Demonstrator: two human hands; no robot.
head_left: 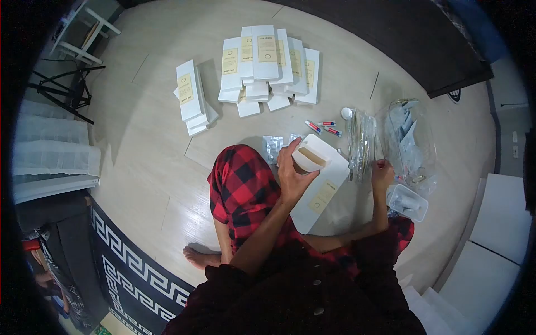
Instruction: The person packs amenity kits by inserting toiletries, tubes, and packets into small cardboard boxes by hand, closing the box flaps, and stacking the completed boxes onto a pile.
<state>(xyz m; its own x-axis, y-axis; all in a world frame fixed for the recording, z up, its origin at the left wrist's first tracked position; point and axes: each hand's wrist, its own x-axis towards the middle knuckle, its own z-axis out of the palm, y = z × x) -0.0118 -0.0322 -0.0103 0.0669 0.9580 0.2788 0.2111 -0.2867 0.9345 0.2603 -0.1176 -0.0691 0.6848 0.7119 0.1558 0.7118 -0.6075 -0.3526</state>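
Observation:
A white box [329, 190] with a cream label lies slanted before me, its top end open. My left hand [294, 176] holds it at that open end, thumb on one side and fingers on the other. My right hand [382, 172] is at the right, beside a row of clear plastic-wrapped items [362, 139]; its fingers are pressed together, and what they hold, if anything, is too small to make out. Three small red, white and blue tubes [333, 132] lie above the box. A clear sachet [272, 148] rests left of it.
White labelled boxes are piled [267, 53] at the top, with a smaller stack [191, 95] to their left. A clear bag of packets [410, 137] and a white tub [407, 202] stand at the right. A dark furniture edge [391, 39] crosses the upper right.

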